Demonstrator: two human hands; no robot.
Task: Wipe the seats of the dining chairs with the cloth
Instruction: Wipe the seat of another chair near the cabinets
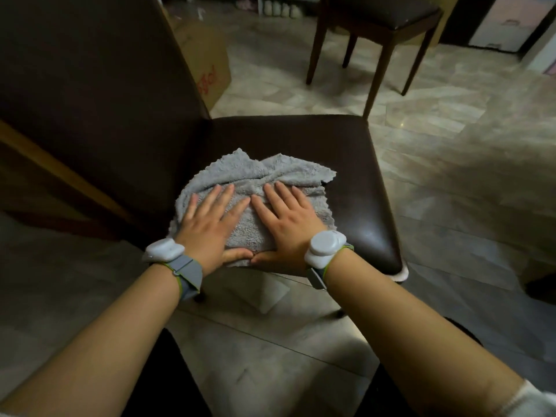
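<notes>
Grey terry cloth [252, 200] bunched mid-seat on near chair seat [346, 164] | left hand [210, 224] and right hand [288, 224] flat, fingers straight, pressing cloth, thumbs touching | step: wiping this seat | next: likely sweep toward bare far and right edges | second chair [382, 19] beyond the seat, unwiped.

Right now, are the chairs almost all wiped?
Nothing looks finished for sure. Both hands, left and right, press the grey cloth flat on the near chair's seat, so that seat is in progress. The far chair stands untouched; whether it is already wiped cannot be told.
</notes>
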